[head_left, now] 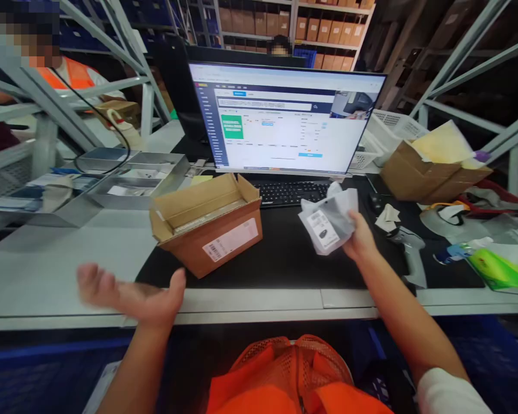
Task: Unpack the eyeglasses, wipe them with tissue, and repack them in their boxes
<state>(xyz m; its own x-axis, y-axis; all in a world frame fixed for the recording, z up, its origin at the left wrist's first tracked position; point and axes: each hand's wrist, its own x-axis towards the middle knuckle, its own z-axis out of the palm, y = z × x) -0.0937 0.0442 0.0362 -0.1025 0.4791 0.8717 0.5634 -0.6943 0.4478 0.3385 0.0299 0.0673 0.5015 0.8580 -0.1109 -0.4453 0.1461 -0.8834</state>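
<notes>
My right hand (361, 237) is closed on a small grey plastic packet (328, 221) with a white barcode label, held above the black desk mat (285, 253) in front of the keyboard (291, 192). My left hand (132, 293) hovers palm up with fingers spread at the table's front edge, holding nothing; it is motion-blurred. An open brown cardboard box (209, 224) with a barcode label sits tilted on the mat, just beyond my left hand.
A monitor (285, 118) stands behind the keyboard. Metal trays (133, 184) lie at the left, another open carton (431, 172) and a white basket (392, 129) at the right. A barcode scanner (408, 247) and plastic bags (501, 267) are right of the mat. Another person in an orange vest (73, 72) is far left.
</notes>
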